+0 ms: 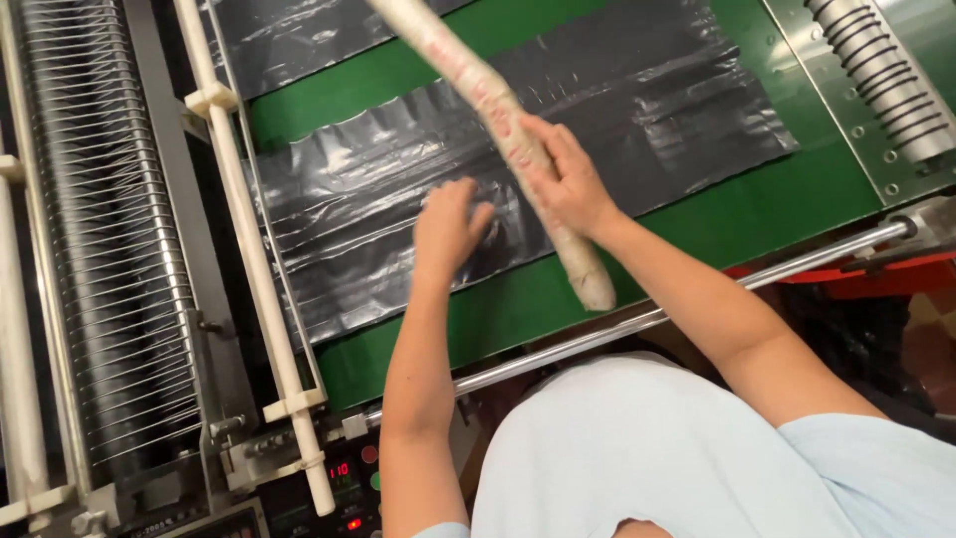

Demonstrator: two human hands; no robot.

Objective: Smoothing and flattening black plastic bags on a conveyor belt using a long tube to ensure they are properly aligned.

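While both hands sit over the belt, this is how things lie:

Right hand: the right hand (570, 184) rests on a long pale cardboard tube (495, 128) with its fingers curled over it, holding it.

Tube: the tube lies slanted, from 12 o'clock at the top edge down to its blunt end at 5 o'clock of the hand. It lies on top of the plastic.

Left hand: the left hand (448, 227) is at 9 o'clock of the right hand, just beside the tube. Its fingers are bent and press down on a shiny black plastic sheet (398, 214). It holds nothing.

Black sheet: it lies flat and wrinkled on a wide green belt (777, 204). A 2nd black sheet (289, 40) lies at 11 o'clock, apart from the 1st.

Left side: 1 white bar (261, 269) runs up and down at 9 o'clock, with a grey ribbed roller (110, 249) past it.

Near the body: a shiny steel rod (617, 327) crosses at 6 o'clock. Small red lights (341, 472) glow at 7 o'clock.
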